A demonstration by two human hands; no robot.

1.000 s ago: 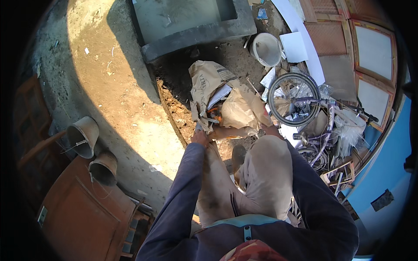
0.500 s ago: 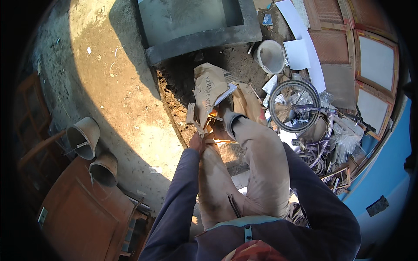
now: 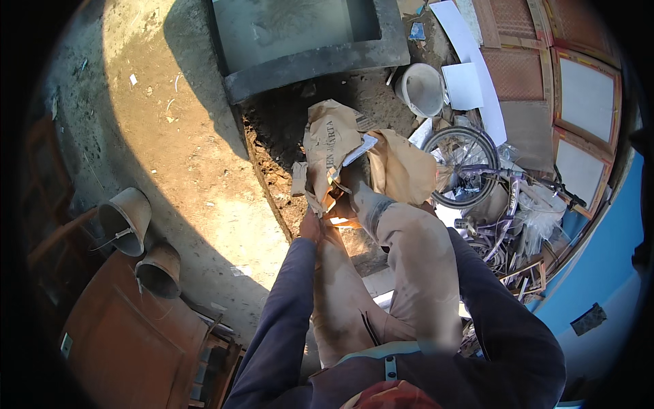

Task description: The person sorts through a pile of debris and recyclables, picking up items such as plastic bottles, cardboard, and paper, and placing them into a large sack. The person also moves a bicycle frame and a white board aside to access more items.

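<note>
My left hand [image 3: 311, 228] is closed on the lower left edge of a torn brown paper sack [image 3: 330, 140], fingers bunched on the paper beside my left knee. My right hand [image 3: 428, 208] shows only in part behind my raised right knee [image 3: 419, 235], just below the sack's right edge; whether it grips the paper, I cannot tell. The sack lies spread ahead of my legs, its printed flap at left and a plain, crumpled flap at right, with a folded white sheet [image 3: 360, 149] between them. My right lower leg reaches into the gap between the flaps. Below the printed flap is a bright orange patch [image 3: 332, 202]; flame or lit paper, I cannot tell which.

Left of the sack, a crumbling earthen edge [image 3: 271, 187] borders the broad, partly sunlit floor [image 3: 197, 180], the widest room for movement. Two buckets [image 3: 136, 204] lie tipped beyond it, near a reddish-brown wooden panel [image 3: 136, 327]. Ahead, the thick rim of a concrete basin [image 3: 313, 68] bounds the dark soil. On the right, room is tight: a pale pail [image 3: 407, 92], a purple bicycle [image 3: 487, 169] and heaped scrap stand near the sack, with framed panels [image 3: 586, 88] farther out.
</note>
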